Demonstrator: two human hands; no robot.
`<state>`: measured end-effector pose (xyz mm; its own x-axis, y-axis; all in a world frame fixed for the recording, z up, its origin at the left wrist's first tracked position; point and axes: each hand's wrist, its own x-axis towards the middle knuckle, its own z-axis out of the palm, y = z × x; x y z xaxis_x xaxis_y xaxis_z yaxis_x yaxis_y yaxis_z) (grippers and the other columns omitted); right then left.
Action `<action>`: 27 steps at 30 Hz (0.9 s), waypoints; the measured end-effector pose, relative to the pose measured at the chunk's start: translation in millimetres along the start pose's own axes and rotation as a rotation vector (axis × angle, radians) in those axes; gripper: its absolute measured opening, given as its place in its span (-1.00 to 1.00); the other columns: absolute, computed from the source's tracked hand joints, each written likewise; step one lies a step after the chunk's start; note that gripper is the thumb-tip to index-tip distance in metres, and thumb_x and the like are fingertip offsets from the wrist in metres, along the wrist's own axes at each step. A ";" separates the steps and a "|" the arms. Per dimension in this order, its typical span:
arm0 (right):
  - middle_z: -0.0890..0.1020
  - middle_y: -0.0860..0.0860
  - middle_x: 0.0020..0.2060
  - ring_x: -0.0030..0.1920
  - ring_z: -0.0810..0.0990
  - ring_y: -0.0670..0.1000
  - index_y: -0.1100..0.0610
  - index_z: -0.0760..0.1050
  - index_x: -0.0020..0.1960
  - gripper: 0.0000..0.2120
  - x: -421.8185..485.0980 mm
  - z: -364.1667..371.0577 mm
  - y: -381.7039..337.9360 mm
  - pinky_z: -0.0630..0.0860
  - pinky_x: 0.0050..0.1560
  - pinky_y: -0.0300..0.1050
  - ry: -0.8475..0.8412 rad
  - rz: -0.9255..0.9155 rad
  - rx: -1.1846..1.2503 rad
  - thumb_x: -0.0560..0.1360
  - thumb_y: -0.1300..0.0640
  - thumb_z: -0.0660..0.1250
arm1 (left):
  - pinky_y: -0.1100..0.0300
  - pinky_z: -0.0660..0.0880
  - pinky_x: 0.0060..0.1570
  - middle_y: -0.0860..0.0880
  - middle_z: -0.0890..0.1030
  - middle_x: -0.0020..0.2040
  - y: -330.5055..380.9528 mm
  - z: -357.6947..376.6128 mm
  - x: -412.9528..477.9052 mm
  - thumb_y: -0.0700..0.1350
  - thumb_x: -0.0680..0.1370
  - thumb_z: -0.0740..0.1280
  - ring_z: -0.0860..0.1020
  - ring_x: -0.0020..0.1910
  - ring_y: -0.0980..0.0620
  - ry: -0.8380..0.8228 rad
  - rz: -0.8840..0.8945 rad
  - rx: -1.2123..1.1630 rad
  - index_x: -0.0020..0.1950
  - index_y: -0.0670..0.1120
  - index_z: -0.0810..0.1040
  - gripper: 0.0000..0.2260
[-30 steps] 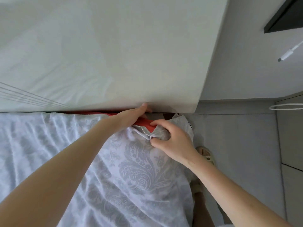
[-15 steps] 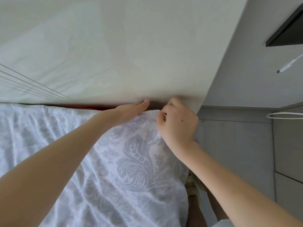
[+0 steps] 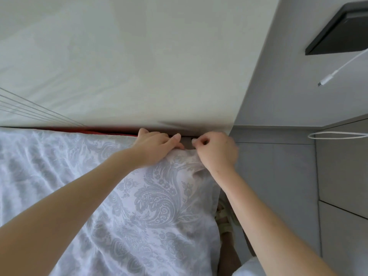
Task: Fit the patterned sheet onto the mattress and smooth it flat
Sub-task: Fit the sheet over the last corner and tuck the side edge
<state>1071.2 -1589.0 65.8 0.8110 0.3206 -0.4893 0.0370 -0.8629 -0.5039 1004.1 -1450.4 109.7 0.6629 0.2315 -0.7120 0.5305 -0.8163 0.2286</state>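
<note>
The left hand (image 3: 157,146) presses the patterned sheet (image 3: 159,196) at its far edge, fingers loose. Just right of it, the right hand (image 3: 217,151) pinches the corner with curled fingers.

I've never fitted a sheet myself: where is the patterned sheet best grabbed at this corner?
Pinch the patterned sheet at its bunched corner edge, coming from the open floor side, where the right hand is. Loose folds gather there, and the white panel blocks the far side.
</note>
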 end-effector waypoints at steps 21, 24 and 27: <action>0.59 -0.15 0.20 0.24 0.49 -0.21 -0.16 0.55 0.11 -0.52 -57.9 11.2 21.1 0.32 0.36 -0.16 -0.678 0.271 1.204 0.59 -0.26 -0.12 | 0.12 0.43 -0.08 0.02 0.64 -0.18 47.8 -11.9 -52.9 0.14 0.59 -0.12 0.57 -0.13 0.06 0.374 0.417 -0.051 -0.07 -0.05 0.66 -0.43; 0.59 -0.05 0.23 0.25 0.50 -0.15 -0.06 0.53 0.18 -0.48 -55.6 13.4 28.4 0.33 0.35 -0.17 -0.658 0.321 1.247 0.58 -0.26 -0.11 | 0.10 0.45 0.00 0.08 0.64 -0.08 39.4 3.7 -45.0 0.19 0.59 -0.23 0.56 -0.01 0.07 0.230 0.452 0.068 -0.01 -0.04 0.64 -0.35; 0.68 -0.01 0.07 0.17 0.59 -0.08 -0.06 0.65 -0.05 -0.42 -52.5 11.1 31.8 0.41 0.27 -0.13 -0.694 0.350 1.305 0.58 -0.28 -0.11 | 0.07 0.47 0.02 0.12 0.62 -0.02 27.2 11.1 -26.0 0.27 0.54 -0.30 0.53 0.04 0.09 0.206 0.381 0.081 0.02 0.04 0.64 -0.27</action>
<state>1023.3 -1629.0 67.5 0.2280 0.6151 -0.7547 -0.9220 -0.1127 -0.3704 995.4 -1484.5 127.0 0.8991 0.0004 -0.4377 0.1902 -0.9010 0.3900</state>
